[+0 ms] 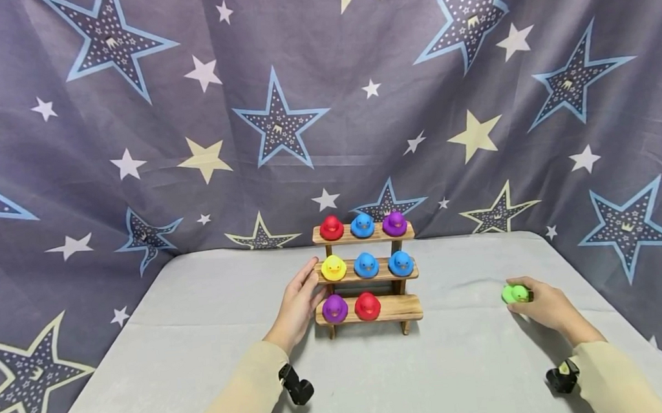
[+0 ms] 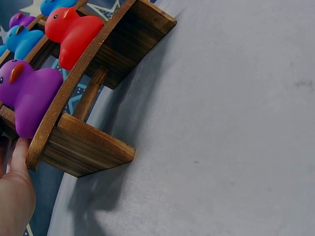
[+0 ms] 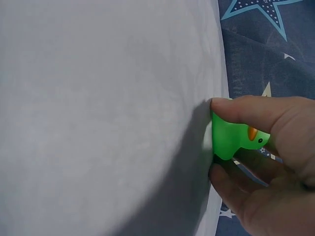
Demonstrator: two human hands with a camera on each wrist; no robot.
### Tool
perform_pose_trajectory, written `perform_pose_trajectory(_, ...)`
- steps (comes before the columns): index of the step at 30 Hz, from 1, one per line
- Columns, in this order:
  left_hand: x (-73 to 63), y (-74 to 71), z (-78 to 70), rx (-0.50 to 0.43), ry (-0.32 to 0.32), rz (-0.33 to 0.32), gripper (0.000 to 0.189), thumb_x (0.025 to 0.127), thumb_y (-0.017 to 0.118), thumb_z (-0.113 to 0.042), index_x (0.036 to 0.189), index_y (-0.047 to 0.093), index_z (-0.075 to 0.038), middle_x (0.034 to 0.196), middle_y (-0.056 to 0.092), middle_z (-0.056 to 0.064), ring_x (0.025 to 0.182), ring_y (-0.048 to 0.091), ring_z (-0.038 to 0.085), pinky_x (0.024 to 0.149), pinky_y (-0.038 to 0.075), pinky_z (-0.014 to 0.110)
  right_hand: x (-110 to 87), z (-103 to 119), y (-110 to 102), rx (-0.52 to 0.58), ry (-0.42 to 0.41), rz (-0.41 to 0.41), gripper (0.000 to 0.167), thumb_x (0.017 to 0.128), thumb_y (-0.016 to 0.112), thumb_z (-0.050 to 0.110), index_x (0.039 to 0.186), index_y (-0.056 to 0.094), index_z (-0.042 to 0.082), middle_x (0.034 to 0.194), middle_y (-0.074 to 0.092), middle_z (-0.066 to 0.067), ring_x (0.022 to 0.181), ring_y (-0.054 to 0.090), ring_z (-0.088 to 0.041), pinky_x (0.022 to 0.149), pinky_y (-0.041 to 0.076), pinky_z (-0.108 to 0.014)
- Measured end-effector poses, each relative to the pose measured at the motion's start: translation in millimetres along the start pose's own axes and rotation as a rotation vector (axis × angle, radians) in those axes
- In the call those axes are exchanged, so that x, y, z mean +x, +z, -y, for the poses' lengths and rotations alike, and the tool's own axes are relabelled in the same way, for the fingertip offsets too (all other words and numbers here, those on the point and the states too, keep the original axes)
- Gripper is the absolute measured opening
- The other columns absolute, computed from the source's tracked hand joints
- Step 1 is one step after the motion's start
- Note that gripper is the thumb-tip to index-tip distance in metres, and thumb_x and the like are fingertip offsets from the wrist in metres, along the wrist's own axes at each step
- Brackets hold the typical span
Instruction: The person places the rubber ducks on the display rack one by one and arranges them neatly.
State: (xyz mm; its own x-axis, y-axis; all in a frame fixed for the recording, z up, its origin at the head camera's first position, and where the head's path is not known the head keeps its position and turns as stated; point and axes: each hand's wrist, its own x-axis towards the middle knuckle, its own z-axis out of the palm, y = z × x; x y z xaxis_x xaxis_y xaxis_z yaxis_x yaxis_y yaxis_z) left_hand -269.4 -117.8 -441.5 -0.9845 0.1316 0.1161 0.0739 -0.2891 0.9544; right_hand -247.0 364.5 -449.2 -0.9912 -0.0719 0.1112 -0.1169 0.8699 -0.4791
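Note:
My right hand point(image 1: 543, 303) pinches a green rubber duck point(image 1: 514, 294) between thumb and fingers, toward the right of the table. In the right wrist view the green duck point(image 3: 231, 135) shows its orange beak, with the thumb along one side and fingertips at the other. A three-tier wooden stand point(image 1: 400, 307) holds several rubber ducks. My left hand point(image 1: 297, 306) is at its left side, fingers extended and fingertips right at the end of the middle tier. In the left wrist view, the fingers point(image 2: 19, 157) are partly hidden behind the bottom board, below a purple duck point(image 2: 34, 93).
On the top tier sit red point(image 1: 331, 228), blue point(image 1: 362, 225) and purple point(image 1: 394, 223) ducks. The middle tier has a yellow duck point(image 1: 333, 268) and two blue ones. Purple point(image 1: 335, 308) and red point(image 1: 367, 306) ducks stand on the bottom tier. A star-patterned curtain point(image 1: 271, 36) hangs behind the white-covered table point(image 1: 466, 364).

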Motion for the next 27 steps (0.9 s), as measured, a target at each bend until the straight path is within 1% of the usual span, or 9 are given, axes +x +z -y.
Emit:
perform_pose_trajectory(2, 0.2, 0.5, -0.1, -0.005, -0.007, -0.007, 0.051, 0.109, 0.042, -0.015, 0.158, 0.029, -0.005, 0.164, 0.02, 0.015, 0.145, 0.031, 0.033, 0.116, 0.037, 0.039, 0.0, 1, 0, 0.001, -0.004, 0.0, 0.058, 0.086, 0.077, 0.02, 0.133, 0.056, -0.005, 0.128, 0.054, -0.04, 0.11, 0.052, -0.06, 0.085, 0.048, -0.066)
perform_pose_trajectory(5, 0.0, 0.4, -0.1, -0.002, 0.001, 0.002, 0.052, 0.109, 0.041, -0.014, 0.158, 0.027, -0.003, 0.164, 0.019, 0.016, 0.145, 0.03, 0.035, 0.117, 0.036, 0.04, -0.1, 3, -1, 0.002, -0.007, 0.002, 0.058, 0.086, 0.077, 0.02, 0.133, 0.055, -0.006, 0.128, 0.053, -0.04, 0.11, 0.052, -0.06, 0.085, 0.048, -0.066)
perform_pose_trajectory(10, 0.1, -0.2, 0.7, 0.004, 0.005, 0.003, 0.051, 0.109, 0.041, -0.014, 0.157, 0.028, -0.003, 0.163, 0.02, 0.015, 0.146, 0.029, 0.033, 0.117, 0.036, 0.04, -0.9, 6, -1, 0.0, -0.028, -0.005, 0.056, 0.086, 0.077, 0.019, 0.133, 0.056, -0.005, 0.126, 0.055, -0.039, 0.108, 0.054, -0.058, 0.084, 0.049, -0.066)
perform_pose_trajectory(17, -0.7, -0.3, 0.8, 0.003, -0.001, -0.01, 0.051, 0.109, 0.042, -0.014, 0.157, 0.03, -0.005, 0.163, 0.021, 0.013, 0.146, 0.03, 0.031, 0.115, 0.038, 0.037, -3.2, 13, 1, 0.01, -0.073, -0.021, 0.055, 0.086, 0.077, 0.018, 0.132, 0.058, -0.003, 0.122, 0.059, -0.036, 0.104, 0.058, -0.052, 0.083, 0.05, -0.064)
perform_pose_trajectory(22, -0.6, -1.0, 1.3, 0.008, 0.01, 0.002, 0.052, 0.109, 0.043, -0.014, 0.157, 0.028, -0.003, 0.163, 0.02, 0.017, 0.146, 0.029, 0.034, 0.116, 0.037, 0.04, -2.8, 22, -1, 0.008, -0.109, -0.019, 0.054, 0.086, 0.078, 0.02, 0.132, 0.059, -0.002, 0.121, 0.061, -0.034, 0.105, 0.058, -0.051, 0.085, 0.05, -0.065)
perform_pose_trajectory(25, -0.3, -1.1, 1.1, 0.009, 0.008, 0.002, 0.052, 0.109, 0.042, -0.014, 0.157, 0.028, -0.003, 0.163, 0.019, 0.017, 0.145, 0.03, 0.036, 0.116, 0.036, 0.041, -2.2, 29, -1, 0.009, -0.132, -0.022, 0.054, 0.086, 0.079, 0.02, 0.132, 0.059, -0.001, 0.119, 0.063, -0.031, 0.103, 0.061, -0.048, 0.083, 0.052, -0.062)
perform_pose_trajectory(27, -0.2, -1.3, 0.9, 0.008, 0.008, 0.006, 0.052, 0.109, 0.042, -0.015, 0.157, 0.027, -0.002, 0.163, 0.018, 0.018, 0.145, 0.03, 0.038, 0.116, 0.036, 0.042, -1.9, 33, -2, 0.01, -0.151, -0.028, 0.054, 0.086, 0.079, 0.02, 0.132, 0.06, -0.001, 0.116, 0.065, -0.028, 0.099, 0.063, -0.043, 0.081, 0.054, -0.057)
